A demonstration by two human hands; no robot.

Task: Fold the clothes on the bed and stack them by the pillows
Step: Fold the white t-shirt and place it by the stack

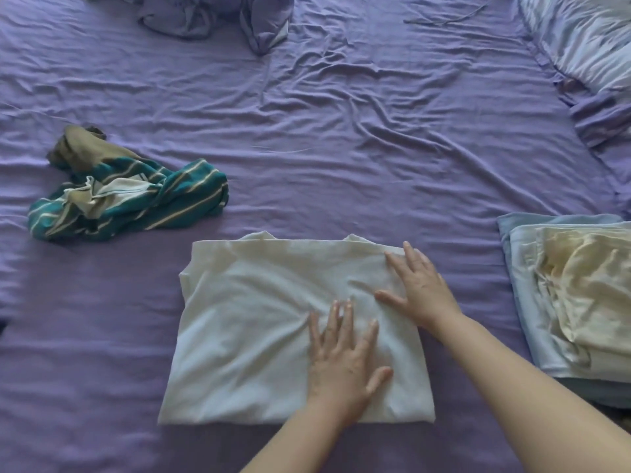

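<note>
A white shirt (246, 322) lies folded into a rough rectangle on the purple sheet in front of me. My left hand (345, 356) presses flat on its lower middle, fingers spread. My right hand (418, 285) lies flat on its upper right part, fingers straight. To the left, a crumpled green striped garment (164, 199) lies tangled with an olive piece (82, 148). At the right edge sits a stack of folded clothes (532, 302), light blue beneath and cream on top.
The purple bed sheet (341, 131) is wrinkled across the middle. A striped pillow (587, 39) lies at the top right. A bunched purple cloth (218, 18) sits at the top edge, left of centre.
</note>
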